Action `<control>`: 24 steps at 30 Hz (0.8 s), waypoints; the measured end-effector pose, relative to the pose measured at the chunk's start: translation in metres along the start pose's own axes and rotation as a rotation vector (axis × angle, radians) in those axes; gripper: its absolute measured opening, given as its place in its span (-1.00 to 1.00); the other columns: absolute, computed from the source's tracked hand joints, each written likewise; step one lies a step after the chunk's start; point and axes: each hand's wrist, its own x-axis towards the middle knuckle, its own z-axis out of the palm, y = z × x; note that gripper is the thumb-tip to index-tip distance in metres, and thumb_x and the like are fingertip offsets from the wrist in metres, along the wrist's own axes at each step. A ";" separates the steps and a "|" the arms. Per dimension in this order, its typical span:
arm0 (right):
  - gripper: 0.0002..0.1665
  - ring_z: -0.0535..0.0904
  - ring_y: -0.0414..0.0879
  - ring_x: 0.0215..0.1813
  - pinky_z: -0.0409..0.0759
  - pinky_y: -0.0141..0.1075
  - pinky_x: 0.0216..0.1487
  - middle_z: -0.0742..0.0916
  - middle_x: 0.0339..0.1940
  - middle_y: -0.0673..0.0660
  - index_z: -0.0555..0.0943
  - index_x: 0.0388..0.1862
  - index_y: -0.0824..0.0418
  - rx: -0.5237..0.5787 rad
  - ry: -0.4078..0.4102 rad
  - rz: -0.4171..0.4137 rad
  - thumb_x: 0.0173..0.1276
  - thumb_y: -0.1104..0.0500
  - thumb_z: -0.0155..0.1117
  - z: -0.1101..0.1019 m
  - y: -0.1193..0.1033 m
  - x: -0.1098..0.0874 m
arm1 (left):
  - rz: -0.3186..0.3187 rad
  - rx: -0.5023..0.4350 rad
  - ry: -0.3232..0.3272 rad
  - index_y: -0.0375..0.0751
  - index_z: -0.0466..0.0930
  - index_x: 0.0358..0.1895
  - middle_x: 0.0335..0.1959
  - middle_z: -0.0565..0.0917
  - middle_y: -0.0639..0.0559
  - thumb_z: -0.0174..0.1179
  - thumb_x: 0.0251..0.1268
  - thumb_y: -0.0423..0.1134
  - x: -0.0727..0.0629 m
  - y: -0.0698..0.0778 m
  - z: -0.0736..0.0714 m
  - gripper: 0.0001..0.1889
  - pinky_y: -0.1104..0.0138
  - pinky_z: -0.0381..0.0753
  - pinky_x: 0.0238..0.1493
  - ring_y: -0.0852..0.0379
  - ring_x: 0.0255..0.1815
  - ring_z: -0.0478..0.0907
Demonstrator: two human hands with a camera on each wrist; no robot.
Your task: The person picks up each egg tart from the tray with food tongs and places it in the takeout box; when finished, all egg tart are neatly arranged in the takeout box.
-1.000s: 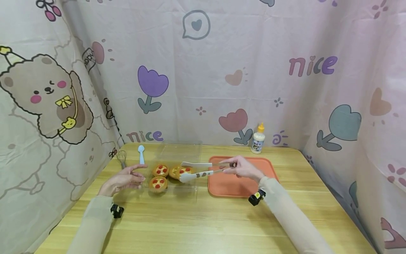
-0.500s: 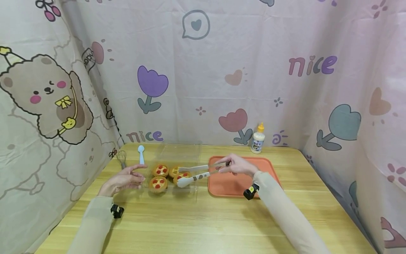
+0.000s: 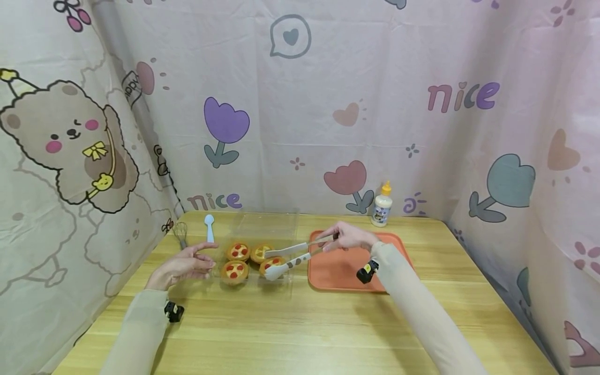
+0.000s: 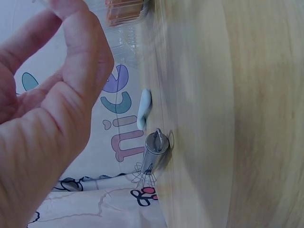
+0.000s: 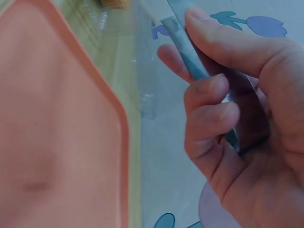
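A clear plastic box (image 3: 255,286) with its lid (image 3: 264,224) raised stands on the table. In it lie several small pizza-like tarts (image 3: 235,272) with red and yellow tops. My left hand (image 3: 180,268) is at the box's left edge, thumb and fingers seeming to pinch the rim; the exact contact is hard to see. My right hand (image 3: 349,237) grips metal tongs (image 3: 292,260) with pale tips. The tongs' arms are spread, one tip over the front right tart (image 3: 273,265), the other near the back right tart (image 3: 259,252).
An orange tray (image 3: 347,271) lies under my right forearm, right of the box. Behind it stands a white bottle (image 3: 382,208) with a yellow cap. A pale blue spoon (image 3: 209,227) and a whisk (image 3: 180,234) lie at the back left. A printed curtain surrounds the table.
My right hand has moved slightly left and back, lowering the tongs over the right tarts. The front right tart has shifted a little forward, toward me. My left hand has stayed still.
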 end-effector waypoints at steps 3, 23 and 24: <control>-0.51 0.14 -0.25 -0.74 0.22 -0.45 -0.69 0.79 -0.26 0.19 0.65 0.19 0.11 -0.017 -0.012 0.004 0.25 0.18 0.44 -0.004 -0.002 0.003 | 0.001 0.000 -0.001 -0.30 -0.14 0.53 -0.20 0.61 -0.12 0.17 0.34 -0.43 0.000 0.000 0.000 -0.18 0.21 0.74 -0.15 0.09 -0.32 0.61; -0.46 0.11 -0.21 -0.70 0.16 -0.46 -0.62 0.63 -0.59 -0.07 0.59 0.27 -0.04 -0.083 -0.046 -0.087 0.29 0.16 0.39 -0.009 0.004 -0.001 | 0.002 0.006 0.004 -0.32 -0.17 0.54 -0.20 0.61 -0.13 0.17 0.35 -0.43 0.001 -0.001 -0.001 -0.17 0.21 0.75 -0.17 0.10 -0.33 0.61; -0.46 0.10 -0.20 -0.70 0.14 -0.45 -0.63 0.61 -0.64 -0.08 0.59 0.27 -0.01 -0.076 -0.041 -0.083 0.29 0.19 0.39 -0.010 0.004 -0.002 | 0.002 0.006 0.008 -0.32 -0.17 0.54 -0.20 0.60 -0.13 0.17 0.35 -0.43 0.001 -0.001 -0.001 -0.17 0.22 0.75 -0.18 0.11 -0.33 0.61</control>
